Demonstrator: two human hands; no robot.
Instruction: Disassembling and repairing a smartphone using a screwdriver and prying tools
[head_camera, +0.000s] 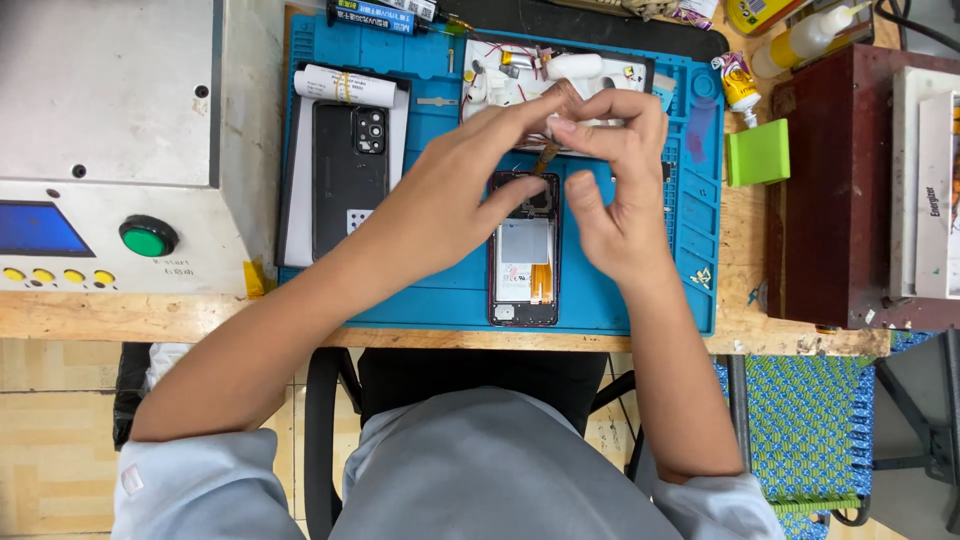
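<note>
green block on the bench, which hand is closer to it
Right. The right hand is just left of the green block, over the opened phone; the left hand lies farther left.
</note>
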